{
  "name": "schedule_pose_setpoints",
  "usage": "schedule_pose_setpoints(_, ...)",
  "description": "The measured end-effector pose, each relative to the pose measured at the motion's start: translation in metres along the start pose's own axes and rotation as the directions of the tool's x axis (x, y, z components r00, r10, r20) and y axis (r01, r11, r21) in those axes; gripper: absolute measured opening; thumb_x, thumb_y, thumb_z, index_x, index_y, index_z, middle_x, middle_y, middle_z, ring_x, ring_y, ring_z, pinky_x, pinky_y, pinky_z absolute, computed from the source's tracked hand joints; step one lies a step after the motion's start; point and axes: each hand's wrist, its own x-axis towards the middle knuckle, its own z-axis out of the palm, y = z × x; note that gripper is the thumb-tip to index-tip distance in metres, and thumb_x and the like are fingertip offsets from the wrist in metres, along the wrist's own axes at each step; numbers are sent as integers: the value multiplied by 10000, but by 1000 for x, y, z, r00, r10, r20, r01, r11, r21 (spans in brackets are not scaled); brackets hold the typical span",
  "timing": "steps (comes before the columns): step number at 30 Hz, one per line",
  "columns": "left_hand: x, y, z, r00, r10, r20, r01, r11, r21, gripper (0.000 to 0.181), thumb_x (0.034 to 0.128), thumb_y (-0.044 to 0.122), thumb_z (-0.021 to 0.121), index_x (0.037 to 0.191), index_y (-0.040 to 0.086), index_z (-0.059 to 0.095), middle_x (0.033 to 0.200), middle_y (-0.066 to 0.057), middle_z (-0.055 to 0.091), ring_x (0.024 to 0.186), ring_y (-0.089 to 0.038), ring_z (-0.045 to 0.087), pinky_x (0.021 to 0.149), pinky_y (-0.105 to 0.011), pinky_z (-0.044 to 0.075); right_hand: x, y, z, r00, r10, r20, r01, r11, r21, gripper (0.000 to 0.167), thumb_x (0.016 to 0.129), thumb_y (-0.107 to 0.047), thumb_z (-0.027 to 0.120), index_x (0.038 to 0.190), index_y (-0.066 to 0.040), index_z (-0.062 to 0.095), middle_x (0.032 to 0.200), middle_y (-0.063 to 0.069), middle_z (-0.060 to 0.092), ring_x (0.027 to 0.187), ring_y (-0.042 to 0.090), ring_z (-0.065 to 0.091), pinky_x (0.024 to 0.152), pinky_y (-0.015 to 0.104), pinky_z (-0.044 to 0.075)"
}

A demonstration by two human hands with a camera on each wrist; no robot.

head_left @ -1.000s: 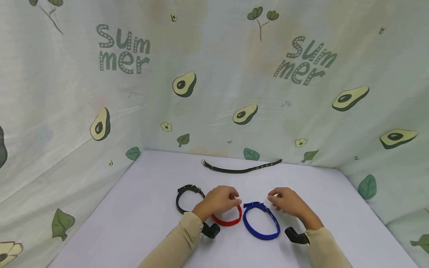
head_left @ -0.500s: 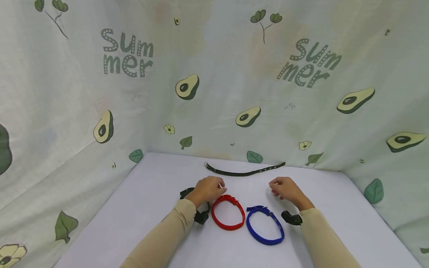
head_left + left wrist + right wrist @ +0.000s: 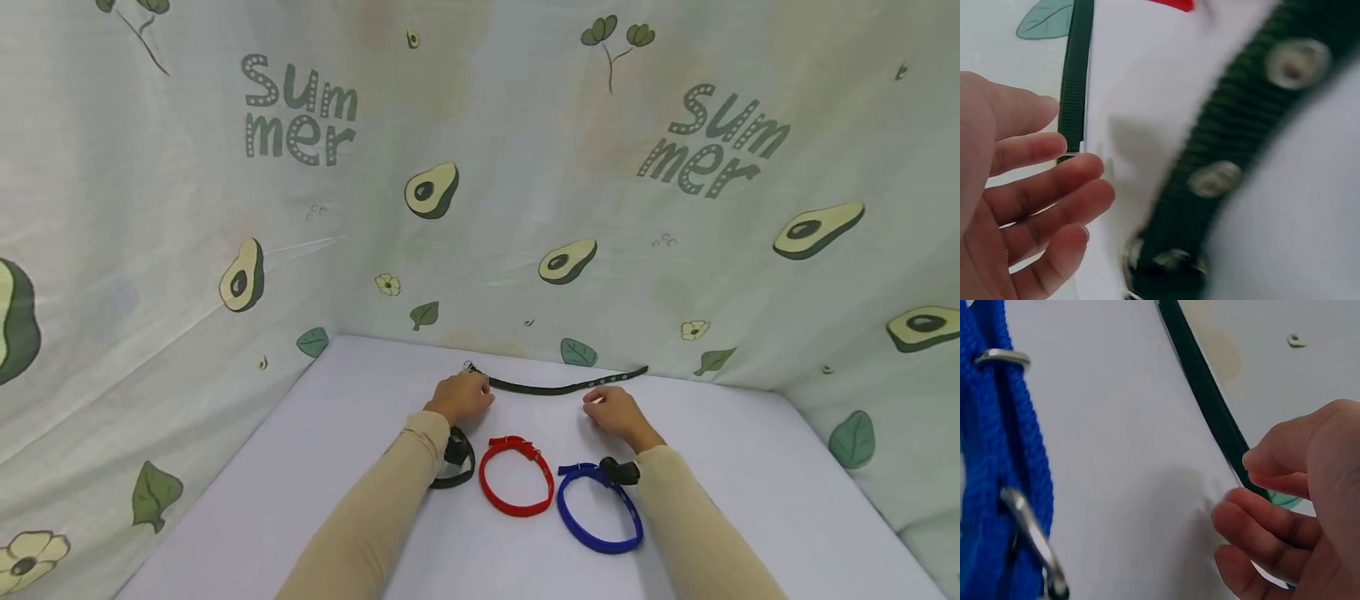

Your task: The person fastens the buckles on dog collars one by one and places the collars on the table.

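Observation:
An unbuckled dark green collar [image 3: 543, 390] with eyelets lies stretched along the back of the table. My left hand [image 3: 461, 398] is at its buckle end, its fingers loosely bent with nothing between them; in the left wrist view the fingertips overlap the strap [image 3: 1074, 81], and contact cannot be told. Nearer its eyelet end hovers my right hand [image 3: 617, 412], thumb and fingers apart and holding nothing. Beneath my left wrist is a buckled dark collar [image 3: 453, 481], partly hidden, its eyelets large in the left wrist view.
A red collar [image 3: 517, 508] and a blue collar [image 3: 600, 543], both buckled into loops, lie on the white table [image 3: 480, 558] between my forearms. A printed cloth [image 3: 480, 125] hangs behind the table. My right wrist's black camera [image 3: 619, 472] overlaps the blue loop.
Both hands have moved forward toward the stretched-out collar, the left from over the red loop and the right slightly inward. The collars have stayed in place; the head view has shifted a little.

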Motion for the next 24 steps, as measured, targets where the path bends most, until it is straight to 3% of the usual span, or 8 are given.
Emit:
schedule_pose_setpoints(5, 10, 5, 4, 1000, -12, 15, 11, 999, 47, 340, 969, 275, 631, 1251, 88, 666, 1145, -76, 713, 982, -263, 667, 854, -450, 531, 7, 1, 4, 999, 23, -49, -24, 999, -23, 430, 919, -146, 603, 1309, 35, 578, 1139, 226, 647, 973, 323, 620, 828, 467, 511)
schedule_pose_setpoints(7, 13, 7, 8, 1000, -23, 13, 23, 997, 69, 349, 970, 258, 623, 1273, 88, 655, 1159, -83, 713, 981, -269, 673, 851, -451, 536, 10, 3, 5, 998, 44, -55, -46, 999, -26, 482, 929, -137, 588, 1379, 21, 524, 1199, 243, 623, 1001, 336, 610, 867, 498, 498)
schedule_pose_setpoints(11, 17, 8, 14, 999, -17, -38, 21, 996, 89, 359, 967, 232, 628, 1293, 81, 641, 1147, -103, 718, 970, -298, 689, 815, -460, 549, 14, 7, 7, 995, 60, -77, -65, 996, -60, 539, 937, -125, 575, 1453, -12, 463, 1293, 251, 588, 1042, 353, 601, 950, 549, 465)
schedule_pose_setpoints(15, 21, 7, 18, 996, -7, -91, 15, 995, 95, 385, 958, 206, 641, 1330, 109, 625, 1107, -111, 729, 851, -270, 691, 733, -440, 560, 18, 10, 13, 995, 44, -88, -50, 996, -75, 567, 941, -146, 580, 1480, -32, 445, 1424, 270, 503, 1253, 441, 512, 1073, 598, 356)
schedule_pose_setpoints(19, 24, 7, 20, 995, 3, -101, 7, 996, 94, 417, 946, 174, 640, 1361, 153, 614, 1092, -122, 728, 764, -236, 655, 681, -418, 557, 21, 10, 17, 996, 41, -78, -50, 992, -117, 613, 948, -172, 563, 1527, -65, 393, 1470, 295, 442, 1356, 496, 391, 1101, 615, 306)
schedule_pose_setpoints(24, 26, 4, 23, 997, -17, -71, 21, 998, 56, 403, 953, 177, 635, 1356, 167, 636, 1184, -112, 702, 996, -277, 675, 799, -445, 560, 21, 2, 22, 998, 46, -50, -55, 981, -185, 633, 980, -196, 546, 1564, -92, 327, 1452, 314, 450, 1333, 504, 419, 1081, 626, 327)
